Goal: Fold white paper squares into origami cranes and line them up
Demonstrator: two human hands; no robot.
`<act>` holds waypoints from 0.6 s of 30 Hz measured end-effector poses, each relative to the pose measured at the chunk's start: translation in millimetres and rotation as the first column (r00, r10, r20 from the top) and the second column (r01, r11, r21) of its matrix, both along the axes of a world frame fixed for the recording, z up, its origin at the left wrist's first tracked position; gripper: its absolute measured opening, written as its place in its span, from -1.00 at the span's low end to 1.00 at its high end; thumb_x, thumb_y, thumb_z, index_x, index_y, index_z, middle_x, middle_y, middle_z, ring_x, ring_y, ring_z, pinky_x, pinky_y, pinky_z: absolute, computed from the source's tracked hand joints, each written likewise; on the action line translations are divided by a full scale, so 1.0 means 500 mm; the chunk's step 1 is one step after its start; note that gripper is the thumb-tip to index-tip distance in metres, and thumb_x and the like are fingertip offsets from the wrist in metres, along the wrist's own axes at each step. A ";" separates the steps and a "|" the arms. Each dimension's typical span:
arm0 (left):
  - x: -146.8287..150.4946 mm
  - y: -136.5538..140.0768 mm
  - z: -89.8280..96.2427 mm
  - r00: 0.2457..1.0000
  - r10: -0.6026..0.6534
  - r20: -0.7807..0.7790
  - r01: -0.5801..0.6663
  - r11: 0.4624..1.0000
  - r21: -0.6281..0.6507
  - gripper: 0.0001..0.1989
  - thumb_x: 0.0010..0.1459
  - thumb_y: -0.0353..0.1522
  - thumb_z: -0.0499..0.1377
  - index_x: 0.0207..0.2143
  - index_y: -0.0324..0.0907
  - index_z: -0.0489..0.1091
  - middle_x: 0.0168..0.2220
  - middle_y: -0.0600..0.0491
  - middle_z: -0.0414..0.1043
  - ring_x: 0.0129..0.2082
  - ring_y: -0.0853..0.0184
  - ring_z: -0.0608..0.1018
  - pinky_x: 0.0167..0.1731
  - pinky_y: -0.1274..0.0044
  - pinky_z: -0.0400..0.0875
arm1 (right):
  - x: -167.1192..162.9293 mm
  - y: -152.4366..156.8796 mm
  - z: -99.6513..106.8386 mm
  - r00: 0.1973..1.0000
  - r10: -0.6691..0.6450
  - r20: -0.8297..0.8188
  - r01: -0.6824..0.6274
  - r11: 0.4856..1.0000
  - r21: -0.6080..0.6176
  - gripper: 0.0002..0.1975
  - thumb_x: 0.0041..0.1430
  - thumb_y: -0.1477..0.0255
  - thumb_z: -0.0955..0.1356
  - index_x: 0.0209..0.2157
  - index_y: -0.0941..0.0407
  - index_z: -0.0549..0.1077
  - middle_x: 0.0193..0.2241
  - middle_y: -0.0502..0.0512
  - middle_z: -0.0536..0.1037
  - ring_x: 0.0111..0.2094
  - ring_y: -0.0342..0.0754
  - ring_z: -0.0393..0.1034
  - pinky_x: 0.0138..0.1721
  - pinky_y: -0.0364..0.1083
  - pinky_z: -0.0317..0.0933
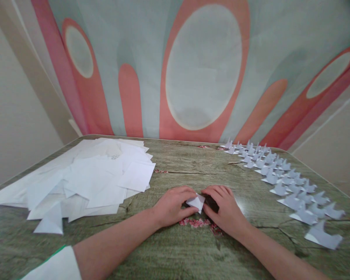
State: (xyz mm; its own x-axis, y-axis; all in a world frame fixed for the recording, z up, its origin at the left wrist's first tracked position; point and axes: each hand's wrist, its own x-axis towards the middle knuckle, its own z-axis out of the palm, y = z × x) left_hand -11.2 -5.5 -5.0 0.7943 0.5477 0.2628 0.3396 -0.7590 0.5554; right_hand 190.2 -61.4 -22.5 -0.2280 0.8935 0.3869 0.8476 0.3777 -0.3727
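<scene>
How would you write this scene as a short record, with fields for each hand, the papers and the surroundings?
left hand: holds a small folded paper between thumb and fingers
right hand: beside its right edge; contact unclear
at left: overlapping white sheets
at right: white folded paper figures, in rows
surface: wood-grain table
behind: patterned backdrop

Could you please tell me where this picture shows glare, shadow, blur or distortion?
Head view: pale glare on the table beside the right hand, dark shadow between its thumb and fingers; head view: shapes on the backdrop lean outward at both sides, like lens distortion; head view: folded figures look soft, and small print on the paper sheets is unreadable.
</scene>
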 end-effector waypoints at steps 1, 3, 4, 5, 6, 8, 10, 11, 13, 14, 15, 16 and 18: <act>0.001 -0.001 0.001 1.000 0.004 0.005 -0.004 1.000 -0.010 -0.70 0.10 -0.29 0.16 -0.10 -0.17 0.35 -0.13 0.00 0.39 -0.14 0.30 0.42 -0.08 0.53 0.28 | -0.003 0.001 -0.001 1.000 0.007 -0.001 -0.007 1.000 -0.008 -0.73 0.01 0.49 0.32 -0.18 0.08 0.37 -0.25 0.10 0.43 -0.18 0.05 0.25 -0.09 0.07 0.04; 0.003 -0.003 0.003 1.000 0.014 0.011 -0.013 0.999 -0.029 -0.71 0.10 -0.31 0.15 -0.10 -0.16 0.35 -0.14 0.01 0.39 -0.14 0.31 0.42 -0.09 0.53 0.28 | -0.007 0.004 -0.002 1.000 0.012 -0.006 -0.013 1.000 -0.025 -0.75 0.01 0.51 0.31 -0.20 0.09 0.37 -0.28 0.10 0.43 -0.20 0.04 0.26 -0.13 0.04 0.06; 0.004 -0.004 0.004 1.000 0.021 0.014 -0.020 0.999 -0.036 -0.71 0.10 -0.33 0.15 -0.10 -0.16 0.34 -0.14 0.01 0.39 -0.14 0.31 0.41 -0.08 0.53 0.27 | -0.009 0.006 -0.003 1.000 0.013 -0.009 -0.013 0.999 -0.033 -0.76 0.01 0.52 0.30 -0.20 0.09 0.37 -0.29 0.09 0.43 -0.22 0.04 0.26 -0.16 0.03 0.07; 0.005 -0.004 0.004 0.999 0.030 0.018 -0.029 0.999 -0.041 -0.71 0.09 -0.36 0.15 -0.09 -0.15 0.34 -0.13 0.01 0.38 -0.13 0.31 0.41 -0.08 0.52 0.27 | -0.010 0.007 -0.004 1.000 0.013 -0.012 -0.013 0.999 -0.038 -0.77 0.02 0.52 0.30 -0.21 0.10 0.37 -0.30 0.09 0.43 -0.23 0.04 0.26 -0.18 0.02 0.08; 0.006 -0.004 0.004 0.999 0.040 0.023 -0.039 0.998 -0.046 -0.69 0.07 -0.40 0.16 -0.09 -0.14 0.34 -0.12 0.02 0.37 -0.13 0.31 0.40 -0.08 0.52 0.26 | -0.011 0.007 -0.006 1.000 0.013 -0.016 -0.014 0.999 -0.042 -0.77 0.02 0.53 0.31 -0.22 0.10 0.37 -0.31 0.09 0.43 -0.24 0.04 0.26 -0.19 0.01 0.08; 0.008 -0.003 0.002 0.998 0.061 0.036 -0.059 0.997 -0.056 -0.64 0.02 -0.47 0.15 -0.08 -0.14 0.33 -0.10 0.01 0.34 -0.12 0.31 0.39 -0.07 0.52 0.26 | -0.011 0.008 -0.008 0.999 0.015 -0.028 -0.016 0.999 -0.042 -0.78 0.02 0.53 0.31 -0.23 0.10 0.37 -0.32 0.09 0.42 -0.25 0.03 0.25 -0.21 0.00 0.09; 0.010 -0.001 -0.001 0.996 0.079 0.050 -0.075 0.995 -0.067 -0.60 -0.02 -0.52 0.14 -0.08 -0.15 0.32 -0.10 0.02 0.34 -0.12 0.31 0.38 -0.07 0.52 0.26 | -0.011 0.009 -0.010 0.999 0.015 -0.043 -0.017 0.999 -0.036 -0.79 0.02 0.52 0.31 -0.24 0.10 0.37 -0.33 0.08 0.42 -0.26 0.03 0.25 -0.22 0.00 0.09; 0.011 0.001 -0.003 0.995 0.087 0.055 -0.083 0.994 -0.071 -0.59 -0.04 -0.53 0.14 -0.08 -0.15 0.33 -0.11 0.02 0.34 -0.12 0.31 0.38 -0.07 0.52 0.25 | -0.011 0.010 -0.011 0.999 0.013 -0.048 -0.015 0.999 -0.033 -0.80 0.03 0.52 0.31 -0.24 0.10 0.37 -0.33 0.08 0.42 -0.26 0.03 0.25 -0.22 0.00 0.08; 0.014 0.004 -0.008 0.992 0.107 0.058 -0.103 0.992 -0.074 -0.58 -0.07 -0.55 0.13 -0.09 -0.16 0.33 -0.12 0.02 0.35 -0.12 0.31 0.38 -0.06 0.51 0.25 | -0.011 0.011 -0.012 0.998 0.010 -0.055 -0.011 1.000 -0.027 -0.81 0.03 0.52 0.30 -0.25 0.09 0.37 -0.34 0.07 0.42 -0.27 0.02 0.26 -0.23 -0.01 0.08; 0.016 0.005 -0.010 0.991 0.119 0.056 -0.115 0.991 -0.074 -0.58 -0.07 -0.56 0.12 -0.10 -0.17 0.33 -0.12 0.02 0.36 -0.12 0.31 0.38 -0.05 0.51 0.24 | -0.012 0.011 -0.012 0.998 0.008 -0.057 -0.010 1.000 -0.026 -0.81 0.03 0.53 0.30 -0.25 0.09 0.37 -0.35 0.07 0.42 -0.27 0.01 0.25 -0.23 -0.01 0.08; 0.019 0.007 -0.012 0.990 0.130 0.052 -0.126 0.989 -0.074 -0.58 -0.08 -0.56 0.11 -0.10 -0.17 0.34 -0.13 0.01 0.36 -0.12 0.30 0.38 -0.05 0.50 0.24 | -0.013 0.011 -0.012 0.998 0.010 -0.058 -0.011 1.000 -0.027 -0.81 0.03 0.54 0.30 -0.26 0.10 0.37 -0.35 0.06 0.42 -0.27 0.01 0.25 -0.23 -0.01 0.08; 0.021 0.009 -0.014 0.989 0.141 0.047 -0.137 0.988 -0.074 -0.57 -0.08 -0.56 0.10 -0.10 -0.18 0.34 -0.13 0.01 0.36 -0.12 0.30 0.38 -0.05 0.50 0.24 | -0.014 0.012 -0.011 0.998 0.011 -0.060 -0.013 1.000 -0.027 -0.82 0.03 0.54 0.30 -0.26 0.09 0.37 -0.36 0.06 0.42 -0.28 0.01 0.25 -0.23 -0.02 0.08; 0.025 0.011 -0.017 0.986 0.164 0.034 -0.161 0.984 -0.073 -0.56 -0.09 -0.56 0.09 -0.09 -0.19 0.33 -0.13 0.00 0.36 -0.11 0.30 0.38 -0.03 0.50 0.23 | -0.016 0.012 -0.011 0.998 0.014 -0.060 -0.016 0.999 -0.031 -0.81 0.03 0.55 0.30 -0.27 0.09 0.37 -0.36 0.05 0.42 -0.28 0.01 0.25 -0.24 -0.02 0.08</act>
State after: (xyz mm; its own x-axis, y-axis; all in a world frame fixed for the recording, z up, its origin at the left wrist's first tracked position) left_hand 1.3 0.1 -13.3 0.6829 0.6868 0.2489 0.4323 -0.6546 0.6202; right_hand 182.4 -55.4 -27.9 -0.2187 0.9023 0.3716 0.8180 0.3772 -0.4344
